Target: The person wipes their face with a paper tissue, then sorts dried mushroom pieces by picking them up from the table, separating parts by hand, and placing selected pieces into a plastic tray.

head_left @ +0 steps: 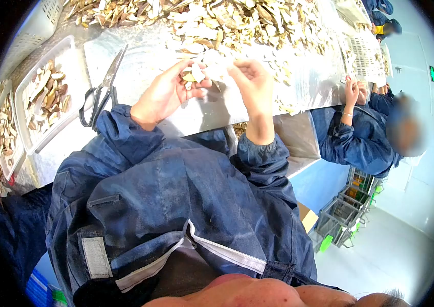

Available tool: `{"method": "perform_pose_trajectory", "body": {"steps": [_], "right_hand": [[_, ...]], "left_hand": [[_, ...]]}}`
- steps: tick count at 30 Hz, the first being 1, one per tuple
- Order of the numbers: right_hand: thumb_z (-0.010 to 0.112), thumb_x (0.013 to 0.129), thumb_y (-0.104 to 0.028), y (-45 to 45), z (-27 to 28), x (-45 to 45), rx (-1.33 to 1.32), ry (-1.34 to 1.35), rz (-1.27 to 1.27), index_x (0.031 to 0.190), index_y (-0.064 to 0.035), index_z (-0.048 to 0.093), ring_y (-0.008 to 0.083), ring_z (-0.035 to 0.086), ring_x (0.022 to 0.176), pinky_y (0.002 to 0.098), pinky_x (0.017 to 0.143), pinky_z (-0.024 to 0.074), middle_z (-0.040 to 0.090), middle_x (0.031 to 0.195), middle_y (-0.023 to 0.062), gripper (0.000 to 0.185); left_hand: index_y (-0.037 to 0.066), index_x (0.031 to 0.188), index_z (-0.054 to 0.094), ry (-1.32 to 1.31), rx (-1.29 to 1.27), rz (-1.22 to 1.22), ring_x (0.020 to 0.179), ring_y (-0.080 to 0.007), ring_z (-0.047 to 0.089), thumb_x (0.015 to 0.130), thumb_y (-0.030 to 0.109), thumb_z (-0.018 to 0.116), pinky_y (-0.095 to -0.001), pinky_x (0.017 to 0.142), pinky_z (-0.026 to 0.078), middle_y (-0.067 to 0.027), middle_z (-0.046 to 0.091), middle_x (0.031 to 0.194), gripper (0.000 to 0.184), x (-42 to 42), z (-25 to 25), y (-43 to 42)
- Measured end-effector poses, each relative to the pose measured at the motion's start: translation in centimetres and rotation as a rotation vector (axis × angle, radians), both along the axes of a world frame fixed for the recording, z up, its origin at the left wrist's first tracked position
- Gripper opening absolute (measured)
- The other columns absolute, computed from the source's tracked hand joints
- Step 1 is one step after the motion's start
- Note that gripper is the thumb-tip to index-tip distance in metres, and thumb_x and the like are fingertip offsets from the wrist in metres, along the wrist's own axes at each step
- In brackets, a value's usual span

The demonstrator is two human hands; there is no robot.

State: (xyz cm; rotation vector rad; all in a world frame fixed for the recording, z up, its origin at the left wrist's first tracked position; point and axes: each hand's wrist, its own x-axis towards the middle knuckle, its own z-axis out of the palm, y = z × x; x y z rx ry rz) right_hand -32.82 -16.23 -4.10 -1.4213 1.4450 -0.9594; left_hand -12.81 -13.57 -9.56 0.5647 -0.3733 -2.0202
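Note:
My left hand (167, 96) is closed around a few pale mushroom slices (194, 74), palm turned up over the table. Beside it, my right hand (254, 84) has its thumb and fingers drawn together. Glare washes out its fingertips, so whatever they pinch cannot be made out. Just beyond both hands spreads a large heap of dried mushroom slices (242, 23), cream and brown. Black-handled scissors (105, 87) lie to the left of my left hand, blades pointing away from me.
A white plastic tray (78, 84) with browner slices stands at the left, near another tray of slices (3, 134). White perforated baskets (368, 55) are at the far right. A co-worker in blue (362, 135) works at the right; dark crates (340, 211) stand on the floor behind.

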Motion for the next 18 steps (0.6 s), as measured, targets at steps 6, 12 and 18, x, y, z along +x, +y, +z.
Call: {"method": "perform_pose_trajectory", "body": {"steps": [6,12,18], "right_hand": [[0.071,0.084,-0.021,-3.0,-1.4,0.6,-0.416,0.68,-0.041,0.094,-0.0056,0.072,0.0324,0.068,0.079,0.0408,0.068,0.052,0.069,0.088,0.0152,0.018],[0.07,0.085,-0.021,-4.4,-3.6,0.1,-0.425,0.74,0.008,0.086,-0.0044,0.073,0.0325,0.068,0.078,0.041,0.069,0.0522,0.07,0.086,0.0144,0.017],[0.07,0.088,-0.017,-2.6,1.1,0.5,-0.169,0.341,-0.089,0.092,0.0004,0.073,0.0164,0.066,0.071,0.0293,0.066,0.0508,0.072,0.078,0.0108,0.019]], "left_hand": [[0.001,0.121,0.058,0.075,0.023,-0.081,0.086,-0.0177,0.067,0.106,0.036,0.042,-0.0264,0.066,0.057,-0.0108,0.067,0.103,0.041,0.0,0.9,0.3],[0.002,0.117,0.059,0.07,0.093,-0.081,0.077,-0.0147,0.064,0.104,0.03,0.047,-0.0224,0.058,0.053,-0.0072,0.064,0.091,0.034,0.6,-0.4,0.2],[0.001,0.119,0.058,-0.015,0.136,0.077,0.085,-0.0204,0.068,0.105,0.032,0.045,-0.0254,0.059,0.056,-0.0105,0.067,0.096,0.036,0.1,0.1,0.3]]}}
